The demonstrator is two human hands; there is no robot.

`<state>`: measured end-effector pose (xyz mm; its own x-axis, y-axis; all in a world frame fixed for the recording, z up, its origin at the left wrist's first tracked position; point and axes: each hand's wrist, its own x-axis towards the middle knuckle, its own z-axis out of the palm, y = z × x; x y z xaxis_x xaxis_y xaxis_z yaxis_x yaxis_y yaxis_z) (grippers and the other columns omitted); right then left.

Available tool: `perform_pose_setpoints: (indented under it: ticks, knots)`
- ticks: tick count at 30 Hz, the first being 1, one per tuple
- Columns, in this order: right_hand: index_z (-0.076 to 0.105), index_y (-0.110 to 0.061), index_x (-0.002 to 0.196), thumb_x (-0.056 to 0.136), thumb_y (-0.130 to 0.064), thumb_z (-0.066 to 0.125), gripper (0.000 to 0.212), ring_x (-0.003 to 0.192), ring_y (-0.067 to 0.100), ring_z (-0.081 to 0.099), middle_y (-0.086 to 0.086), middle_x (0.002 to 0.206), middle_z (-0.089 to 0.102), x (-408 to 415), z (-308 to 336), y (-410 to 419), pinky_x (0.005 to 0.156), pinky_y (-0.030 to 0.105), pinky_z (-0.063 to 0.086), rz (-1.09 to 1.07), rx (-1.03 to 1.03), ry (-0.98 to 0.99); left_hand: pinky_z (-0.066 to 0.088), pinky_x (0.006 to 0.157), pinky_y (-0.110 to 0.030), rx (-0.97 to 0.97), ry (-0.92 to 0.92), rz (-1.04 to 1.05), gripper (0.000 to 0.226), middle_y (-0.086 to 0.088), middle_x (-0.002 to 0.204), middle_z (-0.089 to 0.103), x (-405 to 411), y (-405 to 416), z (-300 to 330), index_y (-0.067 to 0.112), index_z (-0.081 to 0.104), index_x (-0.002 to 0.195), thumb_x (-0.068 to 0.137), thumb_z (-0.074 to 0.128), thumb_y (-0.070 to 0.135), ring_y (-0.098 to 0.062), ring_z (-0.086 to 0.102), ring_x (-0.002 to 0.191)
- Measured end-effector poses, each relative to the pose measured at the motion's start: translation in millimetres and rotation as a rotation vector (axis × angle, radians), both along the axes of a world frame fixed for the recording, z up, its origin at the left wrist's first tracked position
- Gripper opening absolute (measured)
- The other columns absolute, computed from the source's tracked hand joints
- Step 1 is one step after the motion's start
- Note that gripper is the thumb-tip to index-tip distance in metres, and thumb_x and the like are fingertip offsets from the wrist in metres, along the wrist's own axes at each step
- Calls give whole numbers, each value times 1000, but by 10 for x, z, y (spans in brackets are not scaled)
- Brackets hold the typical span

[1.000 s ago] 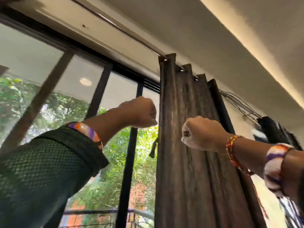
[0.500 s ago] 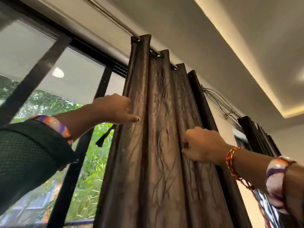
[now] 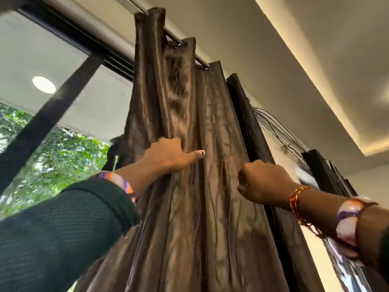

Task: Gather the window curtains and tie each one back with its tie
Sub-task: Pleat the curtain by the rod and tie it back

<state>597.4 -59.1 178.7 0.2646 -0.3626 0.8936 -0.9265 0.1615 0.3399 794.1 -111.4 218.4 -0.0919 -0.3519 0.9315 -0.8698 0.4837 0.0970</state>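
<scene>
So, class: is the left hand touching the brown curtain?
Touching. In the head view the left hand lies against the brown curtain, fingers curled into a fold and thumb pressed flat on the fabric.

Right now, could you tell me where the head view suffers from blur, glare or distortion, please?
Head view: the black window frame bar is streaked by motion blur; bright daylight washes out the foliage behind it; the brown curtain stays sharp with satin sheen; wide-angle distortion slants the curtain rod.

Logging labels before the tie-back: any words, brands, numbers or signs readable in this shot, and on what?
None readable.
The brown curtain, the rod and the window frame carry no print.
The patterned wristbands show only colours, no lettering.
</scene>
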Motion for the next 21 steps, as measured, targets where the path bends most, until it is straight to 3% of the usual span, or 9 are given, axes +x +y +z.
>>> perform_pose_setpoints:
  ticks: [4, 7, 10, 13, 16, 19, 21]
  knots:
    - [47, -16, 71, 94, -40, 40, 33, 79, 28, 59, 6, 80, 53, -593, 136, -468, 63, 32, 42, 25, -137, -85, 41, 73, -36, -137, 109, 56, 67, -16, 115, 55, -494, -320, 86, 7, 49, 111, 78, 51, 66, -34, 55, 105]
    - [59, -11, 90, 93, -36, 39, 32, 94, 34, 59, 12, 100, 60, -995, 269, -797, 67, 33, 41, 179, -279, -200, 44, 75, -37, -188, 118, 122, 43, -16, 109, 57, -728, -481, 140, 6, 51, 106, 82, 59, 40, -37, 56, 101]
    - [56, -11, 110, 90, -32, 45, 31, 106, 36, 50, 16, 117, 51, -1338, 396, -1121, 80, 43, 45, 239, -363, -329, 43, 70, -34, -127, 63, 145, 19, -11, 95, 53, -928, -595, 196, 9, 48, 94, 84, 55, 23, -31, 56, 91]
    - [32, -8, 134, 84, -35, 58, 62, 123, 43, 37, 21, 137, 31, -1582, 526, -1377, 91, 53, 40, 343, -277, -624, 42, 72, -32, -90, 27, 190, 16, -10, 95, 49, -1085, -647, 223, 7, 50, 99, 87, 51, 17, -28, 53, 91]
    - [23, 0, 137, 82, -36, 67, 79, 122, 48, 40, 28, 139, 29, -1733, 624, -1552, 94, 48, 41, 643, -89, -875, 42, 73, -31, -82, -7, 219, 13, -12, 99, 51, -1255, -719, 212, 5, 49, 100, 88, 48, 11, -25, 51, 87]
    - [43, 2, 124, 69, -36, 72, 73, 111, 40, 52, 25, 124, 53, -1641, 627, -1620, 81, 35, 43, 805, 56, -837, 42, 77, -35, -98, -35, 247, 16, -20, 110, 54, -1376, -766, 186, 1, 48, 101, 87, 46, 9, -34, 55, 99]
    - [51, -7, 119, 54, -33, 55, 70, 105, 35, 57, 19, 116, 60, -1460, 627, -1636, 77, 30, 43, 838, 62, -688, 41, 75, -33, -102, -43, 274, 21, -22, 114, 55, -1403, -760, 192, -2, 49, 105, 88, 47, 9, -35, 55, 103]
